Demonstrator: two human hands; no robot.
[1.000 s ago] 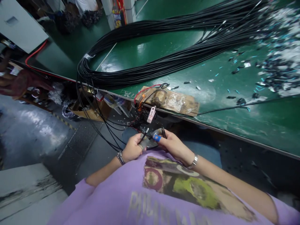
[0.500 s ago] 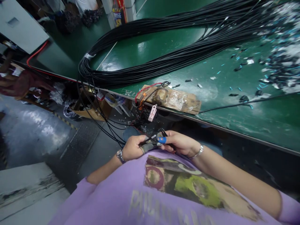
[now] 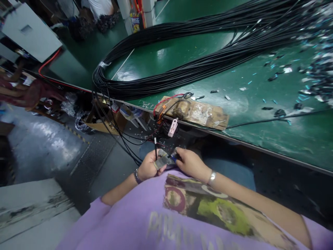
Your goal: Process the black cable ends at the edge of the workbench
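Observation:
My left hand is closed around a thin black cable whose end sticks up above my fingers, just below the edge of the green table. My right hand is closed on a small blue-handled cutting tool, its tip held against the cable end near my left fingers. Both hands sit close together in front of my purple shirt. More black cables hang from the table edge down toward my left hand.
A large bundle of black cables loops across the green table. A taped cardboard pad with red and black wires lies at the table edge, a pink tag hanging below it. Cable scraps litter the right. A cardboard box sits under the table.
The cable end in my left hand has turned from slanting to upright. My right hand has closed in toward my left, and the blue tool is now mostly hidden by my fingers.

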